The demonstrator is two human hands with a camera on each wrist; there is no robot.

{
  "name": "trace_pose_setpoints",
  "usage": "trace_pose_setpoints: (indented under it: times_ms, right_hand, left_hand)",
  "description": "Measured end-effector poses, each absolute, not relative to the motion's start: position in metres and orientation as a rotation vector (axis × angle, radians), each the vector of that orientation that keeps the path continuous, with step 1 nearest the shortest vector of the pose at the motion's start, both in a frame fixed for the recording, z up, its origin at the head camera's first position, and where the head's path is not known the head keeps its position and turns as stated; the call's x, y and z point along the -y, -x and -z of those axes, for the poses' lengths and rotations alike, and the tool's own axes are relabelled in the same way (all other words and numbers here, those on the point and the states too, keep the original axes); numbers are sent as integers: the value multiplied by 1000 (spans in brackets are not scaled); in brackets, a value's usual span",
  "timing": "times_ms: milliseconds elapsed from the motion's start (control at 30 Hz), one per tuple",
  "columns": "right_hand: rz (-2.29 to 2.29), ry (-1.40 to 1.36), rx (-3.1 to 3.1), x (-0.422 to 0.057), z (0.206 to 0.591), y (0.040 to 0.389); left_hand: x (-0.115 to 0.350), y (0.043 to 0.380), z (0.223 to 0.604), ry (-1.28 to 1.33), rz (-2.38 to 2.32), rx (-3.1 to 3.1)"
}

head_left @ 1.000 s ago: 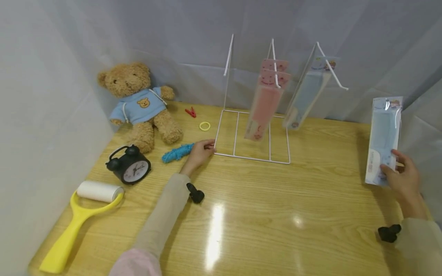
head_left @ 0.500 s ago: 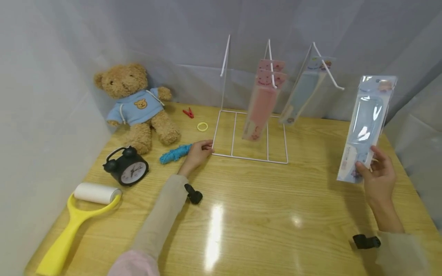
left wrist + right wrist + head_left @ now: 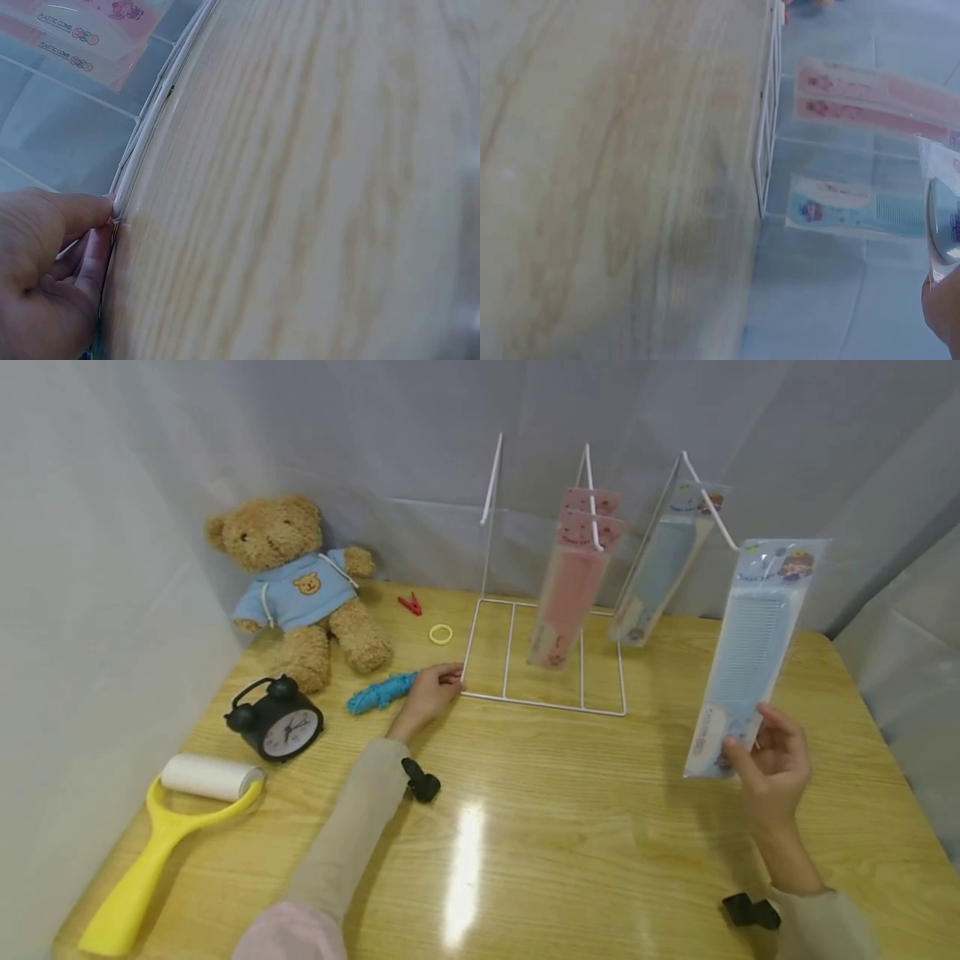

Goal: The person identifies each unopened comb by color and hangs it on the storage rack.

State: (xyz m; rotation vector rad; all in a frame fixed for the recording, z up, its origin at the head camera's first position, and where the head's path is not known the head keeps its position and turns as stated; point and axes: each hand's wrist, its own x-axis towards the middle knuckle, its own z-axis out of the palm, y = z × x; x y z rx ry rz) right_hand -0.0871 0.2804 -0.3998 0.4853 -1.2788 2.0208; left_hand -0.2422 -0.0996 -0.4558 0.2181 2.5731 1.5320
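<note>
My right hand [image 3: 776, 768] pinches the lower end of a blue comb in a clear package [image 3: 750, 647], held upright above the table. The package's top edge overlaps the tip of the right hook of a white wire display rack [image 3: 543, 702] in the head view. On that hook hangs another packaged blue comb [image 3: 660, 568]; two packaged pink combs [image 3: 573, 593] hang on the middle hook. My left hand [image 3: 431, 693] pinches the front left corner of the rack's base, thumb and fingers at the wire [image 3: 120, 199] in the left wrist view.
Left of the rack lie a blue rope bundle [image 3: 382, 693], a yellow ring [image 3: 441, 634] and a red clip [image 3: 410, 603]. Farther left are a teddy bear [image 3: 300, 581], a black alarm clock [image 3: 281, 718] and a yellow-handled lint roller [image 3: 168, 835]. Grey sheeting [image 3: 412, 427] stands behind the table.
My right hand has carried the packaged blue comb leftward to the rack's right hook, and the package now faces me. The left hand has stayed on the rack's corner.
</note>
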Motion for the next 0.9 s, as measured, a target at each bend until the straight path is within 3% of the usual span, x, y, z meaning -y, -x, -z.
trace_pose_setpoints:
  times_ms: [900]
  right_hand:
    - [-2035,-364,1446,-263,409,108]
  left_hand:
    - [101,244,459,-220,-1533,-2558]
